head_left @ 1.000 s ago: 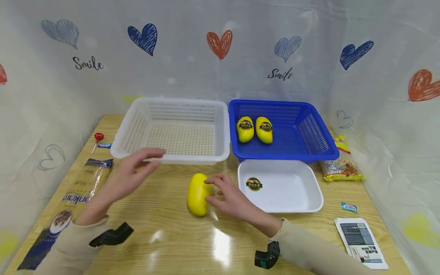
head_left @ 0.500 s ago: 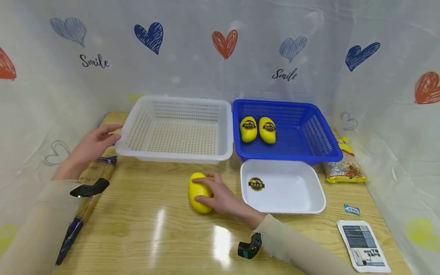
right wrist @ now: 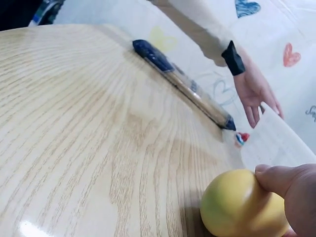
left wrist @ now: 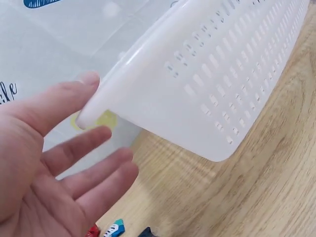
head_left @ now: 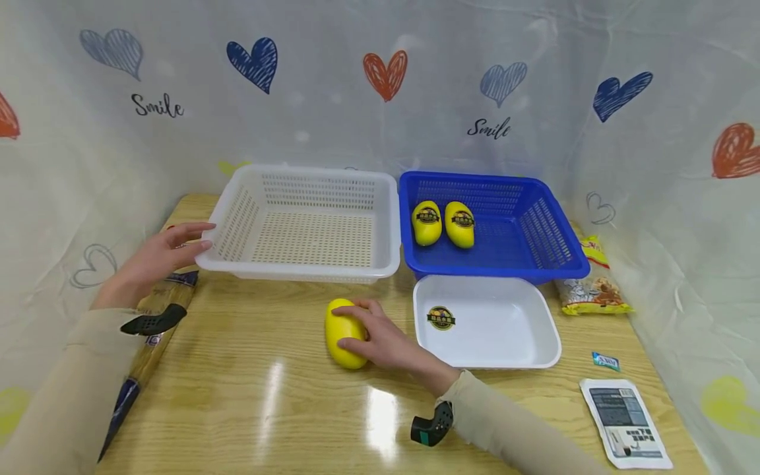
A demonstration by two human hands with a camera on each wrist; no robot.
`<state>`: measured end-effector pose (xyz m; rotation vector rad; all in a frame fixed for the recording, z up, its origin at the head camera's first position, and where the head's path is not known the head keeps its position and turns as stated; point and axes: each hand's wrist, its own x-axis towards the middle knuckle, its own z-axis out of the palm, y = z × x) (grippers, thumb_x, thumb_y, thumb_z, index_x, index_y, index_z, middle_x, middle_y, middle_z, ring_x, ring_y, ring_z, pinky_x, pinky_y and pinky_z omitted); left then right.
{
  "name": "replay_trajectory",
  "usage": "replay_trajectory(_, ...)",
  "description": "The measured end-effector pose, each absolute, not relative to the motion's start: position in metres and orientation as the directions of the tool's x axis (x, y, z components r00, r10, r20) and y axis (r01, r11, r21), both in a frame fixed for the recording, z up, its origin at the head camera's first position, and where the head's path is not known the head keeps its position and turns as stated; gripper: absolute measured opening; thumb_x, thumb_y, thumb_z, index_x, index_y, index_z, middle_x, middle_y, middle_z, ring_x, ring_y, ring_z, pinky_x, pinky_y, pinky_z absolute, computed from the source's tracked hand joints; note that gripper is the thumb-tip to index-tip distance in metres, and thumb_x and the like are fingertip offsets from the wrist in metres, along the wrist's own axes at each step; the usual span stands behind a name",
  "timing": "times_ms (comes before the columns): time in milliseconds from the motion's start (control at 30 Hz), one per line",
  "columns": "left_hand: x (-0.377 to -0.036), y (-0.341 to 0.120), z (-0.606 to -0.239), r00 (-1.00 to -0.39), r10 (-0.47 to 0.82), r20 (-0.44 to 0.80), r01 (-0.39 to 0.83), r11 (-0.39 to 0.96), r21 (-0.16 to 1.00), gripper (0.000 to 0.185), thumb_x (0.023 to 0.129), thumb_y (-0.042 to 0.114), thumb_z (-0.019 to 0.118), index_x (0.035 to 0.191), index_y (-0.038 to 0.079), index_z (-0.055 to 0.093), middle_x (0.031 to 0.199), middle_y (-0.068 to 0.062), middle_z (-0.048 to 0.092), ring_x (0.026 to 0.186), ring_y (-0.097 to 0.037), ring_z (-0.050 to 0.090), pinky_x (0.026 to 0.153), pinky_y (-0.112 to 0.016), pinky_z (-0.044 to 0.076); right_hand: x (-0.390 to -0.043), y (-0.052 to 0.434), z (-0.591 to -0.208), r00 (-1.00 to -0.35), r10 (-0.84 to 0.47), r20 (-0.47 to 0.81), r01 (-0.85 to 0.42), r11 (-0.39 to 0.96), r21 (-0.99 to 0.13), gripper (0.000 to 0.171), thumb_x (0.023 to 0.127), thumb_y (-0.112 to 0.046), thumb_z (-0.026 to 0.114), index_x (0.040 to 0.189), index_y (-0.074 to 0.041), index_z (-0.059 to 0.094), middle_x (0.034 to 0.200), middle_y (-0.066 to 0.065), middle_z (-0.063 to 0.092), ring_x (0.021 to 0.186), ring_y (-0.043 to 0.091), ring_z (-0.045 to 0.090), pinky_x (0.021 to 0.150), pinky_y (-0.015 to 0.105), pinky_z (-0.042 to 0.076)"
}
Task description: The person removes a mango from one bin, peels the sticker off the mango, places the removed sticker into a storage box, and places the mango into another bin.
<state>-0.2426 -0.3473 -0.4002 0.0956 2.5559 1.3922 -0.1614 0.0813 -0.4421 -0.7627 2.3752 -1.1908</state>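
On the table a yellow mango [head_left: 346, 335] lies under my right hand [head_left: 380, 338], whose thumb and fingers grip it from the right. In the right wrist view the thumb presses on the mango [right wrist: 242, 205]; the other fingers are mostly hidden. At the left end of the white basket [head_left: 309, 272], my left hand [head_left: 156, 260] reaches to the rim. The left wrist view shows the left hand [left wrist: 64, 163] with its thumb tip at the basket's rim corner and its fingers loosely extended below, spread apart. Two stickered mangoes [head_left: 444, 224] lie inside the blue basket [head_left: 499, 271].
A white tray [head_left: 487, 330] with a black sticker stands in front of the blue basket. At the right lie a snack bag [head_left: 596, 284], a small wrapped candy [head_left: 605, 361] and a flat white packet [head_left: 626, 422]. A long pasta bag [head_left: 163, 323] lies beneath the left forearm.
My left hand has moved left and back from before the white basket to its left rim. My right hand has closed around the mango, which stays in place.
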Motion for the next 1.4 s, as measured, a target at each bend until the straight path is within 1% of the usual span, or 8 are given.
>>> replay_trajectory(267, -0.240, -0.351, -0.410, -0.972, 0.179, -0.151, -0.079, 0.355, 0.931, 0.057, 0.102, 0.030, 0.051, 0.153, 0.014, 0.030, 0.125, 0.015, 0.053, 0.104, -0.001, 0.059, 0.081, -0.021, 0.053, -0.161, 0.078, -0.440, -0.781, -0.620, -0.079, -0.300, 0.483, -0.823, 0.048, 0.096, -0.029, 0.063, 0.141, -0.020, 0.050, 0.144, 0.016, 0.035, 0.124, 0.029, 0.044, 0.099, 0.043, 0.040)
replay_trajectory(433, -0.239, -0.349, -0.410, -0.975, 0.178, -0.133, -0.074, 0.304, 0.950, 0.054, 0.102, 0.026, 0.053, 0.150, 0.013, 0.033, 0.122, 0.015, 0.056, 0.103, -0.003, 0.060, 0.079, -0.021, 0.054, -0.154, 0.081, -0.427, -0.759, -0.644, -0.094, -0.271, 0.445, -0.853, 0.048, 0.095, -0.032, 0.065, 0.141, -0.026, 0.051, 0.141, 0.010, 0.037, 0.119, 0.023, 0.046, 0.094, 0.035, 0.044)
replay_trajectory(600, -0.237, -0.349, -0.411, -0.972, 0.207, -0.113, -0.064, 0.229, 0.971, 0.052, 0.101, 0.019, 0.054, 0.149, 0.014, 0.036, 0.123, 0.011, 0.056, 0.103, -0.004, 0.060, 0.077, -0.021, 0.054, -0.152, 0.083, -0.384, -0.702, -0.709, -0.074, -0.257, 0.349, -0.901, 0.050, 0.096, -0.028, 0.065, 0.143, -0.027, 0.048, 0.144, 0.011, 0.033, 0.121, 0.023, 0.045, 0.085, 0.026, 0.052)
replay_trajectory(667, -0.237, -0.349, -0.410, -0.972, 0.203, -0.116, -0.067, 0.233, 0.970, 0.052, 0.101, 0.020, 0.055, 0.149, 0.015, 0.036, 0.123, 0.012, 0.055, 0.103, -0.004, 0.060, 0.077, -0.020, 0.054, -0.162, 0.082, -0.366, -0.711, -0.702, -0.035, -0.274, 0.323, -0.906, 0.051, 0.095, -0.025, 0.066, 0.143, -0.024, 0.049, 0.145, 0.012, 0.032, 0.121, 0.025, 0.046, 0.083, 0.026, 0.054)
replay_trajectory(800, -0.237, -0.349, -0.409, -0.976, 0.172, -0.136, -0.085, 0.272, 0.959, 0.054, 0.100, 0.024, 0.057, 0.149, 0.015, 0.036, 0.122, 0.014, 0.054, 0.102, -0.002, 0.060, 0.078, -0.021, 0.054, -0.202, 0.077, -0.342, -0.783, -0.623, 0.004, -0.294, 0.363, -0.884, 0.049, 0.095, -0.028, 0.066, 0.142, -0.025, 0.050, 0.145, 0.008, 0.033, 0.119, 0.030, 0.047, 0.083, 0.032, 0.054)
replay_trajectory(1033, -0.238, -0.343, -0.405, -0.972, 0.157, -0.177, -0.119, 0.323, 0.939, 0.061, 0.099, 0.031, 0.057, 0.152, 0.014, 0.032, 0.130, 0.007, 0.047, 0.104, -0.002, 0.058, 0.081, -0.020, 0.053, -0.283, 0.061, -0.353, -0.868, -0.486, -0.101, -0.198, 0.526, -0.827, 0.050, 0.097, -0.033, 0.062, 0.144, -0.026, 0.047, 0.146, 0.009, 0.034, 0.123, 0.024, 0.039, 0.094, 0.038, 0.044)
replay_trajectory(1233, -0.241, -0.340, -0.406, -0.967, 0.172, -0.189, -0.130, 0.309, 0.942, 0.062, 0.099, 0.031, 0.057, 0.152, 0.013, 0.030, 0.134, 0.001, 0.046, 0.107, -0.004, 0.057, 0.082, -0.021, 0.053, -0.308, 0.046, -0.378, -0.870, -0.442, -0.217, -0.126, 0.627, -0.769, 0.051, 0.097, -0.029, 0.063, 0.145, -0.023, 0.047, 0.146, 0.011, 0.037, 0.125, 0.025, 0.037, 0.099, 0.039, 0.040)
replay_trajectory(1400, -0.242, -0.341, -0.409, -0.967, 0.173, -0.189, -0.131, 0.298, 0.946, 0.061, 0.100, 0.028, 0.056, 0.152, 0.013, 0.029, 0.128, 0.007, 0.049, 0.106, -0.002, 0.057, 0.081, -0.021, 0.053, -0.310, 0.036, -0.389, -0.836, -0.477, -0.271, -0.138, 0.661, -0.738, 0.051, 0.098, -0.027, 0.061, 0.146, -0.020, 0.045, 0.147, 0.014, 0.035, 0.124, 0.028, 0.036, 0.095, 0.038, 0.041)
